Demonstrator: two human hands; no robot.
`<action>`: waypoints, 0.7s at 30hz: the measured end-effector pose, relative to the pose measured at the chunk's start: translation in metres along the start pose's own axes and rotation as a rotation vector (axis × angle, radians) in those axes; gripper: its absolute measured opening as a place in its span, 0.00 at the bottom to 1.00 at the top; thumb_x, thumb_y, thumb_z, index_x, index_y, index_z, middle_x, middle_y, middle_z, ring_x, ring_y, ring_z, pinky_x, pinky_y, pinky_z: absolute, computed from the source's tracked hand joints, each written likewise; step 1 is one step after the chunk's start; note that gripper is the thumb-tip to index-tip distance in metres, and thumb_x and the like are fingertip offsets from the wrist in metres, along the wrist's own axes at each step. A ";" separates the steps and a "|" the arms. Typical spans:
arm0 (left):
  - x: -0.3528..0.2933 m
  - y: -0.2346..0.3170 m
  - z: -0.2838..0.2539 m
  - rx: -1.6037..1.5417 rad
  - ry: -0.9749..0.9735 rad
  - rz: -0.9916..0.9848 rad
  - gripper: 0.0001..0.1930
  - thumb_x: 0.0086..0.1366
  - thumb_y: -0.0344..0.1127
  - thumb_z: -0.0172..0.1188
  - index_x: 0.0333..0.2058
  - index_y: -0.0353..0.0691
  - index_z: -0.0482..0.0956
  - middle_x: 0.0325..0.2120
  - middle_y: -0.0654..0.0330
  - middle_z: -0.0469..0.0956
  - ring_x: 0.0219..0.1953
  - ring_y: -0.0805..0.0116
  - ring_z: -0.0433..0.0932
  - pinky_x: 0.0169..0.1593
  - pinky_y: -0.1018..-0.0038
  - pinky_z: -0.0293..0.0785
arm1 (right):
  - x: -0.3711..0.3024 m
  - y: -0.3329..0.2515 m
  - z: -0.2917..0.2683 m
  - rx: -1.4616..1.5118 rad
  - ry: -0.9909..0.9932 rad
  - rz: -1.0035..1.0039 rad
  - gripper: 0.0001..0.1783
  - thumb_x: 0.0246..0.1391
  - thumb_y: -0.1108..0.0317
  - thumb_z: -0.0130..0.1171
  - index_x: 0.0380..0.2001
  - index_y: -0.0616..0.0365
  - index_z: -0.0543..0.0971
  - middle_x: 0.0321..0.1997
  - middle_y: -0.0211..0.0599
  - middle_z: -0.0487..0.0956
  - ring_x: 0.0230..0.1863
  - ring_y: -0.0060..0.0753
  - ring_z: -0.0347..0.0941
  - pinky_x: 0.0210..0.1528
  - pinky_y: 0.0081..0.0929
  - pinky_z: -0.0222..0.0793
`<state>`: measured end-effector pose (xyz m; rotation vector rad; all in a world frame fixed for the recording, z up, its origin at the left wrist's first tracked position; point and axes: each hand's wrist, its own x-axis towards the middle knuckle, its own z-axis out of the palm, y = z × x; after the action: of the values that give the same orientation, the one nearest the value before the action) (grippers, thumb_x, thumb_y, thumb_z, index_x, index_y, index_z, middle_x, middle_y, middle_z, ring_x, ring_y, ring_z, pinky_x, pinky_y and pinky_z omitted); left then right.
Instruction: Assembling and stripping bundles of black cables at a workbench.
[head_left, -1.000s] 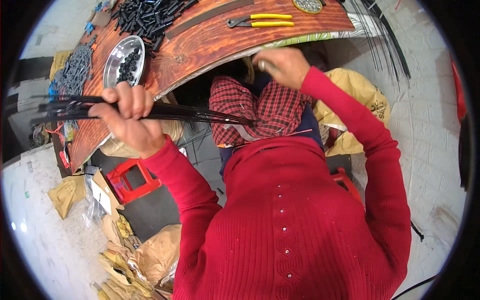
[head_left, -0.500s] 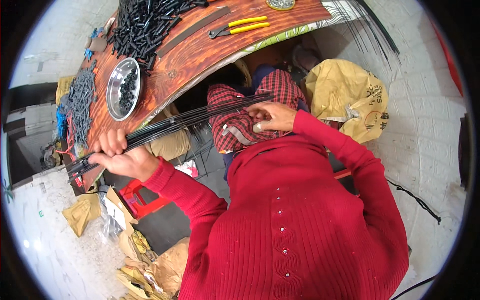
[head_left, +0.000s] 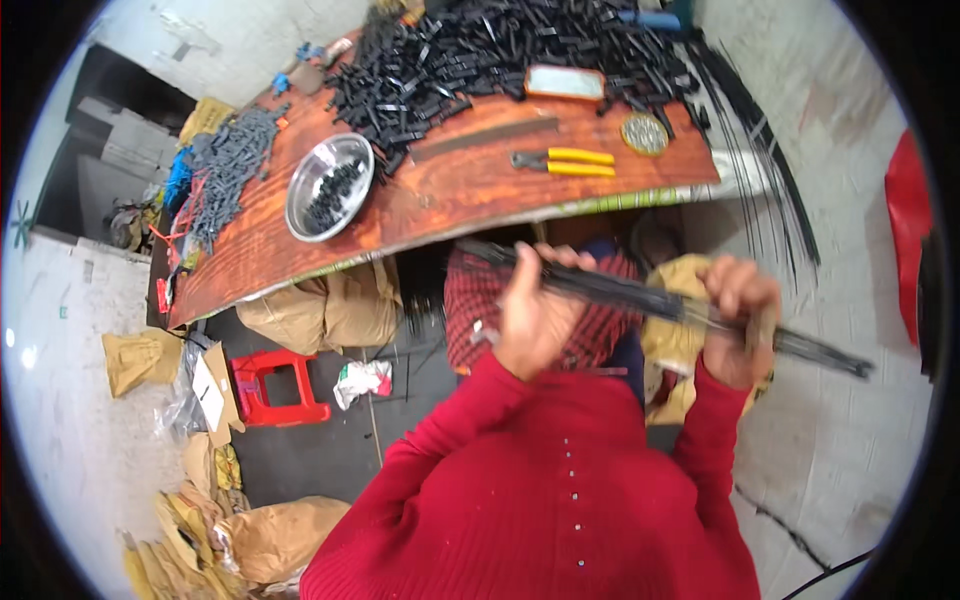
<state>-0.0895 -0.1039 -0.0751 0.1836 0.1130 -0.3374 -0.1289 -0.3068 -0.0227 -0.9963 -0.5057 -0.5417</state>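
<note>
A bundle of thin black rods (head_left: 640,292) is held in front of my lap, slanting down to the right. My left hand (head_left: 545,315) is closed round its left part, with the thumb raised on the near side. Further along, my right hand (head_left: 738,318) is wrapped round the bundle, slightly blurred by motion. The rods' right end sticks out past this hand, and a red checked cloth (head_left: 475,300) covers my lap below.
On the wooden table (head_left: 430,205) are a steel bowl (head_left: 292,205) of small black parts, yellow-handled cutters (head_left: 580,161), a flat bar (head_left: 485,138), a round tin (head_left: 644,133), black tubular pieces (head_left: 440,70) and grey parts (head_left: 225,165). A red stool (head_left: 318,412) stands at left.
The bundle has swung to the right and now tilts down that way. My left hand has moved right with it; my right hand has moved from my lap onto the bundle. The view has shifted.
</note>
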 end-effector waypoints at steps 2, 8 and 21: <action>0.016 -0.016 -0.037 -0.063 0.103 -0.212 0.18 0.70 0.50 0.47 0.36 0.41 0.74 0.35 0.60 0.77 0.47 0.59 0.76 0.56 0.62 0.73 | 0.007 0.001 0.002 -0.122 -0.042 -0.024 0.19 0.58 0.52 0.53 0.34 0.60 0.73 0.26 0.36 0.73 0.33 0.35 0.70 0.42 0.37 0.67; 0.039 -0.041 -0.129 -0.249 0.182 -0.361 0.16 0.70 0.46 0.48 0.36 0.37 0.73 0.37 0.57 0.77 0.43 0.59 0.77 0.52 0.69 0.75 | 0.005 0.087 -0.009 -0.014 -0.085 0.463 0.24 0.60 0.50 0.54 0.32 0.66 0.73 0.13 0.31 0.68 0.15 0.20 0.63 0.25 0.21 0.64; -0.021 -0.032 -0.194 -0.765 0.438 -0.054 0.10 0.69 0.38 0.52 0.40 0.40 0.76 0.41 0.48 0.78 0.44 0.58 0.79 0.49 0.67 0.79 | 0.066 0.178 0.058 0.335 -0.376 1.099 0.21 0.65 0.57 0.45 0.31 0.67 0.74 0.11 0.23 0.57 0.11 0.14 0.50 0.14 0.17 0.45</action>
<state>-0.1358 -0.0887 -0.2668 -0.5092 0.6675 -0.2829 0.0250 -0.1906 -0.0694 -0.8972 -0.2914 0.7021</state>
